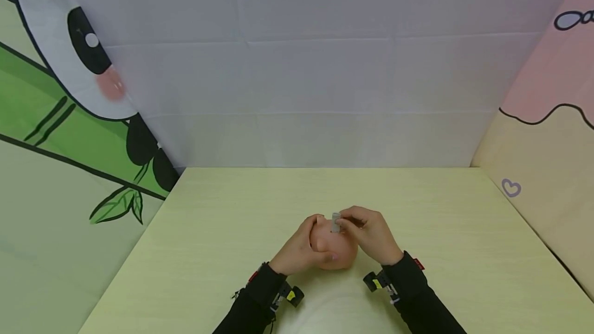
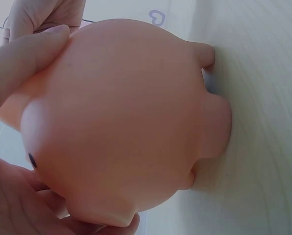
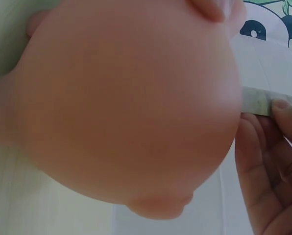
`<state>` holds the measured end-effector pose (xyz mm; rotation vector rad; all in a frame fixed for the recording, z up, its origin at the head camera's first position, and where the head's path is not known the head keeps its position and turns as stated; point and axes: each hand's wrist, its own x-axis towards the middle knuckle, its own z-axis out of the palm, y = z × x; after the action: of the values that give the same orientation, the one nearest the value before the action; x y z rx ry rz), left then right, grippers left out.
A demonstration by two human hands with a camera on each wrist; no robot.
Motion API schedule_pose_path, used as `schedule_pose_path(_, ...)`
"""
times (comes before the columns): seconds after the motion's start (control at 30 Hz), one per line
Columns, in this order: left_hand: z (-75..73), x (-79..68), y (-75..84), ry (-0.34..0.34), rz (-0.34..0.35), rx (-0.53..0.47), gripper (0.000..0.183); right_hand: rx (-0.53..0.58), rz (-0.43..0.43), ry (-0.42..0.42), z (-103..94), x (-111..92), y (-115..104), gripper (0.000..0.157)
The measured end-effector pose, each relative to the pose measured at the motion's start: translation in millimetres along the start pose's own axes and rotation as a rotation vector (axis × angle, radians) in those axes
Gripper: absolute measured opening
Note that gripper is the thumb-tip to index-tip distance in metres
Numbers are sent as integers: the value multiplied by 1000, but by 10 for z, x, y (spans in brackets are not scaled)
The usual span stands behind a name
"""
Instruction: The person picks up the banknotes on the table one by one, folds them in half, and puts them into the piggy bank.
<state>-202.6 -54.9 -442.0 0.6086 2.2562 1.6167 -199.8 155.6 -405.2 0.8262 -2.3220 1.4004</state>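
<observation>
A pink piggy bank (image 1: 342, 252) stands on its stubby feet on the table. My left hand (image 1: 297, 252) grips its side, thumb on the near part and fingers round the far part. In the left wrist view the body of the piggy bank (image 2: 121, 107) fills the middle, with one dark eye visible. My right hand (image 1: 373, 232) pinches a folded grey-green banknote (image 1: 336, 222) upright at the slot on top. The right wrist view shows the banknote (image 3: 256, 101) meeting the pig's back, thumb on its outer end. Whether its lower end is inside the slot is hidden.
The pale wooden table (image 1: 223, 210) reaches back to a whitish cloth wall (image 1: 297, 76). A panda-print panel (image 1: 55, 169) rises on the left and a pink and beige panel (image 1: 533, 159) on the right. Both wrists carry small black cameras (image 1: 295, 296).
</observation>
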Motion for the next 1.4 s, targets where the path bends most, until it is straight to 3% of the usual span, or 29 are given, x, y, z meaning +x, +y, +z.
schedule_pose_path(0.63, -2, 19, -3, 2, 6, 3, 85, -133, -88, -56, -32, 14, 29, 8)
schedule_pose_path(1.13, 7, 15, -1, 1, 0, -8, 87, -181, 16, -109, -68, 2, 33, 11)
schedule_pose_path(1.4, 9, 8, 6, 3, -2, -2, 87, -186, 32, -130, -81, -1, 36, 13)
